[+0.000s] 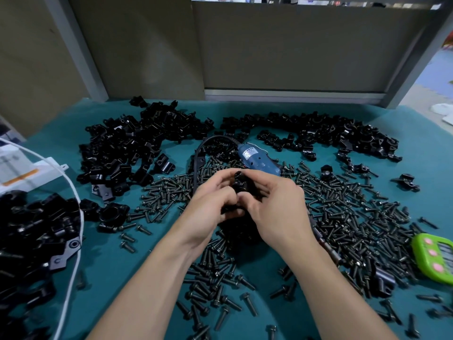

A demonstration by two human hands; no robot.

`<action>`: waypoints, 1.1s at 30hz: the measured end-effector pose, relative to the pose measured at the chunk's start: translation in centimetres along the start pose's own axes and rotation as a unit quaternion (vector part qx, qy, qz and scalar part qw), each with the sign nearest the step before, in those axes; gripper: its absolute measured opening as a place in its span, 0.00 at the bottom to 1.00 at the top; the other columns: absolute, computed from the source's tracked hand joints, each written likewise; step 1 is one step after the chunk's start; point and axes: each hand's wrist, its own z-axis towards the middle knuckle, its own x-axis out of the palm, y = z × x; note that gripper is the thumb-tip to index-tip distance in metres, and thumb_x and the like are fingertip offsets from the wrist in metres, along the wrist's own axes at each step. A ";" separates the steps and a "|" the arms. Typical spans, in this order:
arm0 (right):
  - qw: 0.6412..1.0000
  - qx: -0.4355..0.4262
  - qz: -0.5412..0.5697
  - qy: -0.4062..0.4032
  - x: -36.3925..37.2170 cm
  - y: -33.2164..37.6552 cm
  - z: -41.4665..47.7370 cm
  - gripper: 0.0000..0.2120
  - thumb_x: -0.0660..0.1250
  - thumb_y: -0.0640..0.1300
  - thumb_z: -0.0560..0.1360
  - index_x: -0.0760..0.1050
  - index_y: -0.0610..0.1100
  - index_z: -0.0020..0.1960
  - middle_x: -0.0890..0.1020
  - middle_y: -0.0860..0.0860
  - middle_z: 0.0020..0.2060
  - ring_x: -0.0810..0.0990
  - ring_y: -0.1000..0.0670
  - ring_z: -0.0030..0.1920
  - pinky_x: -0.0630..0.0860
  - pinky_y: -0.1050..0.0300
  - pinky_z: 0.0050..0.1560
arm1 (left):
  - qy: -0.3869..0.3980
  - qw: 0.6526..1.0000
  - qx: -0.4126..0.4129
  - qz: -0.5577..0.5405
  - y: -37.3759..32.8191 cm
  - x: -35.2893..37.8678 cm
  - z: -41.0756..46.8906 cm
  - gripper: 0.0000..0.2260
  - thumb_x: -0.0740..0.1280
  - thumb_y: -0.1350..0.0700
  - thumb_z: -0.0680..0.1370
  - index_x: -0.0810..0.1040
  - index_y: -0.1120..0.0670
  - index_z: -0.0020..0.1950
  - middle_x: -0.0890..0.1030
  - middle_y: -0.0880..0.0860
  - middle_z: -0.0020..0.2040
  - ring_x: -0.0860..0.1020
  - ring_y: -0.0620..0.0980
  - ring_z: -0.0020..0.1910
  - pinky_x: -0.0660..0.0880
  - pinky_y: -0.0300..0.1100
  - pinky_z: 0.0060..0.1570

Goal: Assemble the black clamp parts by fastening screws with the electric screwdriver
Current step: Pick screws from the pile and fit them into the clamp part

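Observation:
Both hands meet above the middle of the teal table, holding a black clamp part (239,186) between them. My left hand (211,203) grips it from the left with curled fingers. My right hand (274,204) pinches it from the right, thumb and fingers curled around it. The blue electric screwdriver (259,160) lies on the table just behind the hands, its black cord (199,153) looping to the left. Black screws (348,217) are scattered thickly around and beneath the hands.
Heaps of loose black clamp parts lie at the back left (127,148) and back right (331,133). A white-rimmed container (78,217) of black parts sits at the left. A green timer (436,258) rests at the right edge. Grey panels wall the back.

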 end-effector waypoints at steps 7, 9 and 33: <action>1.000 -0.014 0.004 0.023 0.1 -0.1 -0.2 0.29 0.75 0.42 0.77 0.71 0.63 0.72 0.84 0.68 0.52 0.80 0.66 0.58 0.70 0.80 0.54 | 0.014 0.998 0.013 -0.057 0.1 -0.3 0.1 0.13 0.71 0.53 0.76 0.86 0.48 0.60 0.87 0.55 0.54 0.82 0.47 0.48 0.78 0.47 0.60; 0.999 -0.001 0.022 0.031 0.3 -0.1 -0.3 0.29 0.75 0.41 0.76 0.72 0.62 0.72 0.82 0.71 0.47 0.80 0.67 0.58 0.69 0.81 0.53 | 0.015 0.997 0.009 -0.080 0.2 -0.4 0.2 0.15 0.71 0.54 0.75 0.86 0.50 0.61 0.87 0.56 0.55 0.83 0.47 0.50 0.77 0.49 0.64; 0.916 0.020 -0.282 0.285 -0.9 4.3 -3.9 0.06 0.75 0.51 0.71 0.83 0.53 0.47 0.83 0.53 0.39 0.82 0.48 0.43 0.82 0.52 0.47 | -0.155 0.985 0.035 -0.062 0.4 -0.8 0.1 0.06 0.70 0.58 0.82 0.87 0.55 0.52 0.84 0.49 0.39 0.81 0.45 0.36 0.82 0.38 0.40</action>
